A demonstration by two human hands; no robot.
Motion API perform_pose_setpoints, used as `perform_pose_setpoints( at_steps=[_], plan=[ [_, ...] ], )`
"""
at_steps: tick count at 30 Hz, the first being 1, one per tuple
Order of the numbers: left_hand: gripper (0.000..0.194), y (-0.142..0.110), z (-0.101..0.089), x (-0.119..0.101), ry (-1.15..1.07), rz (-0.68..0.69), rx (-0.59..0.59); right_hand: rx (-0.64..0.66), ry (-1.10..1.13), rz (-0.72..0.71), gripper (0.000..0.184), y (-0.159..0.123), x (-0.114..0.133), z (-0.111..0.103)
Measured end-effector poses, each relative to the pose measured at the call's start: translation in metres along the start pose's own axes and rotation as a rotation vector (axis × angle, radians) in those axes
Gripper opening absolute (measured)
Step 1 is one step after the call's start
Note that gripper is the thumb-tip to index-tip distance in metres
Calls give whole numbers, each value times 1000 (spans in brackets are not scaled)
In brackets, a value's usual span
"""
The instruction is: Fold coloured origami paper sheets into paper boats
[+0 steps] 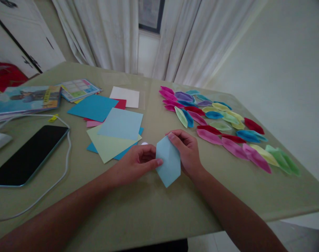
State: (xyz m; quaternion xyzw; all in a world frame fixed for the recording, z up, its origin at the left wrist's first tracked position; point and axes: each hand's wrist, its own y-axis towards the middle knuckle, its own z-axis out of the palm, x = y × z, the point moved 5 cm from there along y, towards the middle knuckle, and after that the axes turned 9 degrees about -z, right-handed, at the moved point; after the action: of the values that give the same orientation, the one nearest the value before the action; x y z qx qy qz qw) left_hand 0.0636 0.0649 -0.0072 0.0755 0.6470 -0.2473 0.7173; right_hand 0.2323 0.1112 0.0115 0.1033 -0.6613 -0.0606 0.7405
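Note:
Between my two hands is a light blue sheet of paper [168, 164], folded to a shape with a point at the bottom and held up off the table. My left hand [138, 159] pinches its left edge, thumb on the near face. At the upper right edge, my right hand [187, 148] grips it with the thumb in front and the fingers curled behind. Left of the hands lie loose square sheets: a pale blue sheet [122, 122], a pale green sheet [112, 147] and a bright blue sheet [92, 107]. A small white round thing [144, 143] shows just behind my left hand.
Many folded colored paper pieces [212, 115] spread over the right side of the table [138, 213]. To the left are a phone [30, 154], a white cable [69, 150] and books [25, 99]. A white sheet [125, 96] lies farther back, before the curtains [107, 35].

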Motion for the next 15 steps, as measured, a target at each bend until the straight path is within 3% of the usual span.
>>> perform_pose_setpoints(
  at_steps=[6,11,15],
  plan=[
    [28,-1,-8,-3,5,27,-136,-107,106,108,26,6,-14,-4],
    [32,3,-7,3,-98,-19,-90,-237,94,57,28,9,-13,-11],
    [31,3,-11,-3,-59,33,-181,-204,94,58,28,11,-14,-12]
  ],
)
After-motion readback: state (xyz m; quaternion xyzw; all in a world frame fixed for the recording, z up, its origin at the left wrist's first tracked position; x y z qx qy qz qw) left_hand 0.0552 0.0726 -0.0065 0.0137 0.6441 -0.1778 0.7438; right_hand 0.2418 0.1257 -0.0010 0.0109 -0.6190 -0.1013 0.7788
